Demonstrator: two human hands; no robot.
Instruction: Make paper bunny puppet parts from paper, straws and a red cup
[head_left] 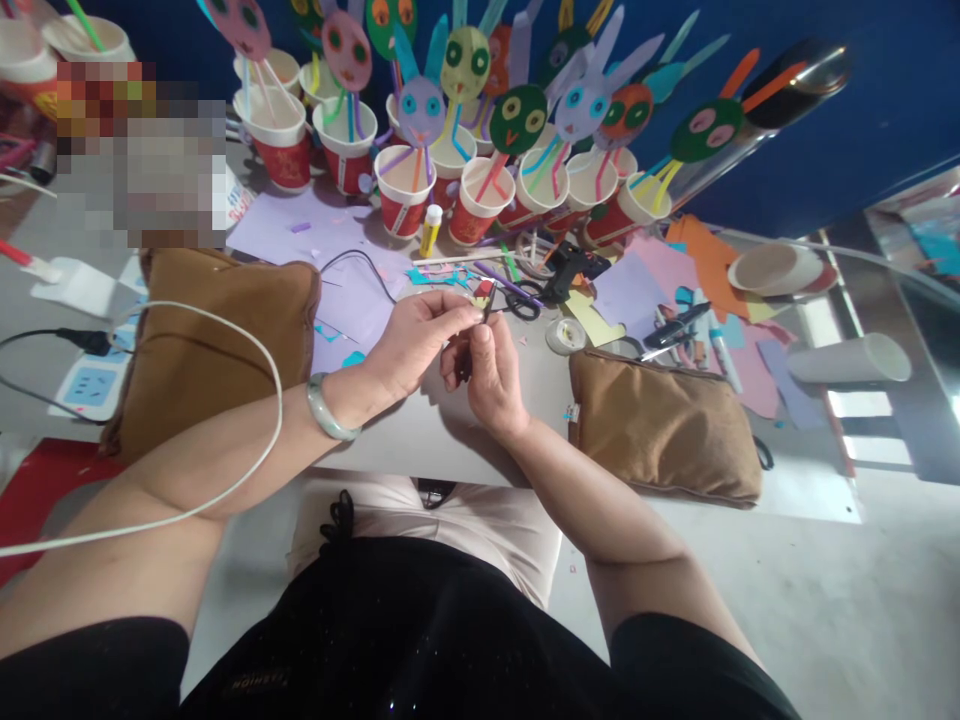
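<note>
Above the near part of the table, my left hand [412, 345] pinches a small red and yellow paper piece [484, 290] between thumb and fingertips. My right hand [496, 380] is closed around a small pair of scissors [490, 303], its dark blades pointing up against the paper. The scissors' handles are mostly hidden by my fingers. Just beyond lies a pair of black loops [523, 304], like the handles of other scissors, beside a black glue gun [570, 268]. A roll of clear tape [565, 336] sits to the right of my right hand.
Red and white paper cups [480, 205] with colourful paper animal faces on straws stand along the back. A glue stick [430, 232] is upright before them. Brown cushions [217, 345] flank my arms. A white cable [277, 400] crosses my left forearm. Paper scraps [634, 285] and markers lie right.
</note>
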